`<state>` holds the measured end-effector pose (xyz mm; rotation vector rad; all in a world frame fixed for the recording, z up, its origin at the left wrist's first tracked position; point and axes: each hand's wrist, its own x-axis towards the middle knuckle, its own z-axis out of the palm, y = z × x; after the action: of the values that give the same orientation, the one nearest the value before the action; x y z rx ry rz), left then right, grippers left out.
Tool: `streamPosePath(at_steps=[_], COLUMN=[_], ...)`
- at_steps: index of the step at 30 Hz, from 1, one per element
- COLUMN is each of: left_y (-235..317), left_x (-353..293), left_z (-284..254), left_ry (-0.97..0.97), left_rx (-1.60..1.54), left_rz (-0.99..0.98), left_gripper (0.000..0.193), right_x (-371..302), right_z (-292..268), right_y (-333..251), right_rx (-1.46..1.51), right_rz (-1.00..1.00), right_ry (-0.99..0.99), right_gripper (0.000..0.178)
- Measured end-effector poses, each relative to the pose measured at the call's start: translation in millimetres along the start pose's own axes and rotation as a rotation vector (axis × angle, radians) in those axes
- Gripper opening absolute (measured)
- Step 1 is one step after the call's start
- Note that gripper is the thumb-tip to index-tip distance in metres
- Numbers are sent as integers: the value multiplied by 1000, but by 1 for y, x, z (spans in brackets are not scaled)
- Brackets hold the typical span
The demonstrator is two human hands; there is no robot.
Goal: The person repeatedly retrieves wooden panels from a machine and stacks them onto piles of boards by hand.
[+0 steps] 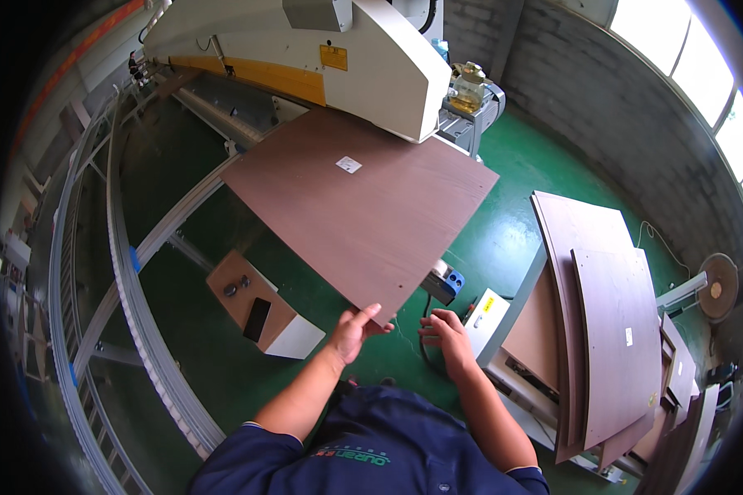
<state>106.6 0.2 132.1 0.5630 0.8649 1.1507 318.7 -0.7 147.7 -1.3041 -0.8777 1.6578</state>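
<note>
A large flat brown wood-grain panel with a small white label stretches out in front of me, its far side under the white and yellow machine. My left hand grips the panel's near corner, thumb on top and fingers beneath. To the right of that corner, my right hand is raised with its fingers apart and slightly curled, holding nothing. A thin pale strand hangs down between the two hands.
At right, several brown panels are stacked on a cart. A box-like stand bearing a phone is below left. Metal conveyor rails curve along the left. A fan and a jar of yellowish liquid stand farther off.
</note>
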Motion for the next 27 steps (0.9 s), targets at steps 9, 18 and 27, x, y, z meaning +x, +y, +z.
streamPosePath(at_steps=[9,18,27], left_y=[-41,120,176], left_x=[-29,58,198], left_z=[17,-20,-124], left_ry=[-487,27,435], left_rx=[490,623,1606], left_rz=[-475,187,127], left_gripper=[50,18,63], right_x=[-3,-78,-135], right_z=[-21,-88,-140], right_y=[23,23,1], right_rx=[235,313,329], right_rz=[26,-77,45], right_ry=[51,231,582], right_gripper=[26,34,28])
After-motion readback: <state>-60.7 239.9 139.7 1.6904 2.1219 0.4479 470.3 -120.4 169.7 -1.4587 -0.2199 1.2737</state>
